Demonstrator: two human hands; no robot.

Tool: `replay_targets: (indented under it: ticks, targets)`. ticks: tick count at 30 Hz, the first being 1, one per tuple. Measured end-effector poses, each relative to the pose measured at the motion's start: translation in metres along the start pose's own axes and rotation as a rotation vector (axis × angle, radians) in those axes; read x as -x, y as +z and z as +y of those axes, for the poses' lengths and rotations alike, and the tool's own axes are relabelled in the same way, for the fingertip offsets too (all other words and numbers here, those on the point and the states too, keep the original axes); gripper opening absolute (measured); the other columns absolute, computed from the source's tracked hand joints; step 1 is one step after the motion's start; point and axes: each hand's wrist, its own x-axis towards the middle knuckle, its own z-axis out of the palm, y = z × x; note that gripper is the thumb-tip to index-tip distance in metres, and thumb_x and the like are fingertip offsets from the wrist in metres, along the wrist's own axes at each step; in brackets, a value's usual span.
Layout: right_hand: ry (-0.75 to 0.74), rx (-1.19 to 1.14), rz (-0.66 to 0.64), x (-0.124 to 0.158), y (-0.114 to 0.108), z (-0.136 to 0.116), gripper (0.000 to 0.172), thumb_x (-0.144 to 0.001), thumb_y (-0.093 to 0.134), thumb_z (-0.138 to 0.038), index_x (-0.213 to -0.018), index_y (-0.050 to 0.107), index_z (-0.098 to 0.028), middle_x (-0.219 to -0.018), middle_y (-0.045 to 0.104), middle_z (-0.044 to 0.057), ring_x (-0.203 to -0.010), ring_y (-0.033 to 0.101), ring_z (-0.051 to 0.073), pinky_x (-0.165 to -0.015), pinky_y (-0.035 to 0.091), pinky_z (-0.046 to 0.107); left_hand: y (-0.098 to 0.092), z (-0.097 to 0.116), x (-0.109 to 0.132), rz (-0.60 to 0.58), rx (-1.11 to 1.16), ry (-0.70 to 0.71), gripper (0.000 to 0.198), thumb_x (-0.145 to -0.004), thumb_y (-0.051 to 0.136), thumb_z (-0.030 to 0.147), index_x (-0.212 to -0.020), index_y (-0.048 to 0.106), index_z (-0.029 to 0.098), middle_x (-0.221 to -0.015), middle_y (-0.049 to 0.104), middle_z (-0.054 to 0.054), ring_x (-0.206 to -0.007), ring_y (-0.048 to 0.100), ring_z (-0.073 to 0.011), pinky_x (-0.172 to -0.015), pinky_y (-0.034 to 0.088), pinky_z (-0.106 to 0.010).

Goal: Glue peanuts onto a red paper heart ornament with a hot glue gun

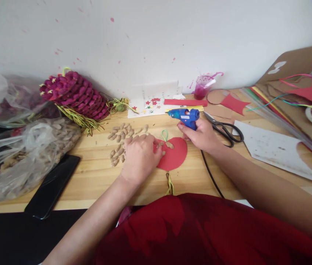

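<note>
A round red paper piece (175, 158) lies on the wooden table, with a green loop (164, 135) at its top and a yellow-green tassel (170, 184) below. One peanut (169, 145) lies on its upper part. My left hand (142, 156) is closed at the paper's left edge, pinching another peanut (160, 144) against the red surface. Its palm side is hidden. In my right hand (202, 135) is a blue hot glue gun (186, 117), gripped by the handle, its nozzle pointing left above the paper. Loose peanuts (119, 133) are scattered left of my left hand.
At left are a plastic bag of peanuts (62, 136), a black phone (53, 186) and a purple pinecone-like craft (78, 95). Black scissors (223, 129) lie right of my right hand, near a black cord (210, 173). Behind are star stickers (153, 105) and a purple-stained cup (202, 87).
</note>
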Motion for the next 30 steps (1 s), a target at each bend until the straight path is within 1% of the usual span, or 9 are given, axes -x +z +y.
replay_targets:
  ticks: [6, 11, 18, 24, 27, 30]
  targets:
    - [-0.006, 0.038, 0.005, 0.000, 0.000, 0.001, 0.022, -0.086, 0.070, -0.045, -0.083, 0.071, -0.023, -0.066, 0.071, 0.003, -0.064, 0.067, 0.023, -0.061, 0.054, 0.036, 0.003, 0.004, -0.007, -0.027, -0.005, 0.007, 0.014, -0.092, 0.066, 0.029, -0.093, 0.077, 0.021, -0.094, 0.082, -0.008, -0.096, 0.075, -0.0319, -0.095, 0.043, -0.050]
    - [0.005, 0.037, 0.004, 0.001, -0.001, 0.000, 0.023, -0.086, 0.071, -0.045, -0.085, 0.070, -0.022, -0.067, 0.071, 0.003, -0.064, 0.067, 0.022, -0.062, 0.054, 0.035, 0.005, 0.004, -0.008, -0.052, -0.018, 0.015, 0.014, -0.092, 0.065, 0.026, -0.094, 0.077, 0.020, -0.096, 0.081, -0.010, -0.095, 0.075, -0.0314, -0.093, 0.044, -0.048]
    - [0.024, 0.054, -0.012, 0.000, -0.002, -0.002, 0.021, -0.087, 0.070, -0.042, -0.082, 0.071, -0.022, -0.064, 0.070, 0.002, -0.060, 0.067, 0.021, -0.062, 0.052, 0.035, 0.007, 0.004, -0.005, -0.038, -0.042, 0.022, 0.015, -0.094, 0.063, 0.028, -0.092, 0.075, 0.019, -0.094, 0.081, -0.010, -0.095, 0.075, -0.0319, -0.091, 0.045, -0.047]
    - [0.049, 0.046, -0.004, 0.000, -0.002, -0.006, 0.019, -0.086, 0.071, -0.040, -0.083, 0.071, -0.021, -0.062, 0.070, 0.001, -0.058, 0.067, 0.019, -0.063, 0.052, 0.033, 0.005, 0.005, -0.005, -0.045, -0.034, 0.002, 0.020, -0.097, 0.064, 0.035, -0.093, 0.075, 0.019, -0.092, 0.080, -0.010, -0.095, 0.074, -0.0315, -0.093, 0.044, -0.046]
    - [0.051, 0.043, -0.009, 0.000, -0.001, -0.004, 0.019, -0.087, 0.070, -0.039, -0.083, 0.072, -0.020, -0.062, 0.069, 0.001, -0.058, 0.067, 0.020, -0.063, 0.052, 0.033, -0.001, -0.003, -0.004, -0.040, 0.010, -0.016, 0.020, -0.096, 0.066, 0.037, -0.095, 0.075, 0.020, -0.094, 0.080, -0.009, -0.094, 0.074, -0.0295, -0.094, 0.043, -0.046]
    - [0.028, 0.049, -0.016, -0.001, -0.002, -0.002, 0.020, -0.087, 0.070, -0.039, -0.085, 0.073, -0.019, -0.064, 0.070, 0.002, -0.060, 0.067, 0.021, -0.065, 0.053, 0.035, -0.008, -0.021, 0.001, 0.006, 0.015, -0.030, 0.012, -0.092, 0.070, 0.033, -0.096, 0.075, 0.022, -0.089, 0.079, -0.005, -0.090, 0.073, -0.0274, -0.092, 0.042, -0.044]
